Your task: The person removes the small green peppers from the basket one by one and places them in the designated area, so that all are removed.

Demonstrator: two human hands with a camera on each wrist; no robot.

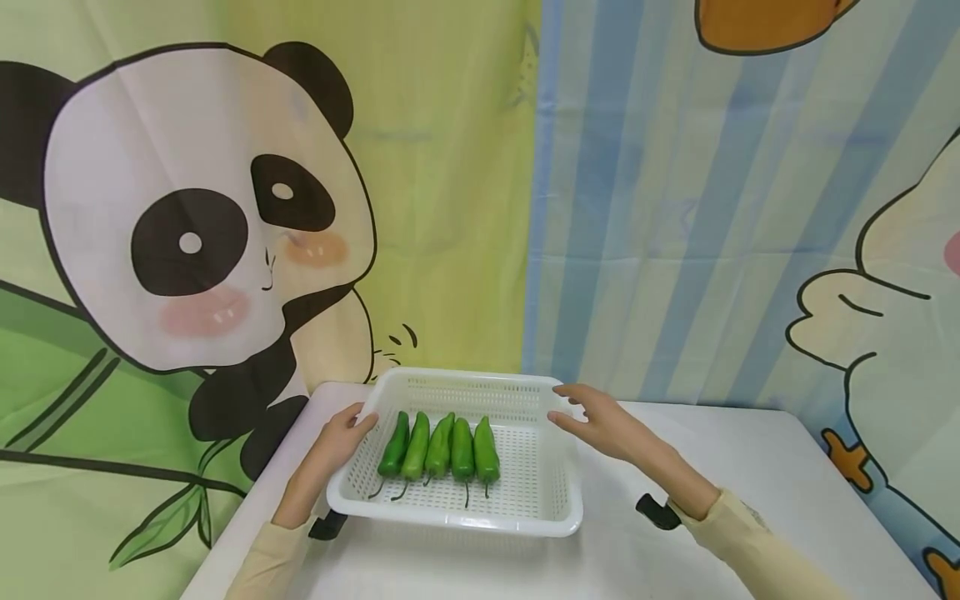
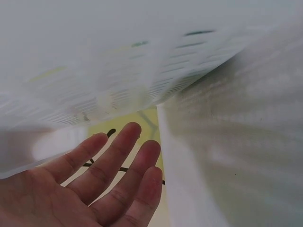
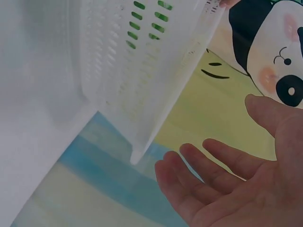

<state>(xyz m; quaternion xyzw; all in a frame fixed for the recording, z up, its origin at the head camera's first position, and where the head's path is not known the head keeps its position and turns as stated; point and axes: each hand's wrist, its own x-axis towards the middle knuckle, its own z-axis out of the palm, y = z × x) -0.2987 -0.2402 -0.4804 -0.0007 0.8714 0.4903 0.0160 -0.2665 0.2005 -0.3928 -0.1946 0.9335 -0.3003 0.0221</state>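
Observation:
A white plastic basket point(image 1: 517, 523) with slotted walls stands on the white table. Several green peppers point(image 1: 461, 450) lie side by side in it, stems toward the front. My left hand point(image 1: 339, 437) is at the basket's left rim, the thumb over the edge. In the left wrist view its fingers point(image 2: 120, 163) extend loosely beside the outer wall; whether they touch it I cannot tell. My right hand point(image 1: 606, 421) hovers off the right rim, thumb and fingers spread apart. Seen from the right wrist, that hand point(image 3: 232, 184) holds nothing, and a gap separates it from the basket wall point(image 3: 142, 71).
The white table point(image 1: 697, 483) extends to the right of the basket and in front of it. Behind the table hangs a cloth backdrop point(image 1: 450, 208) printed with a panda and blue stripes. A black strap piece point(image 1: 657, 512) shows near the right wrist.

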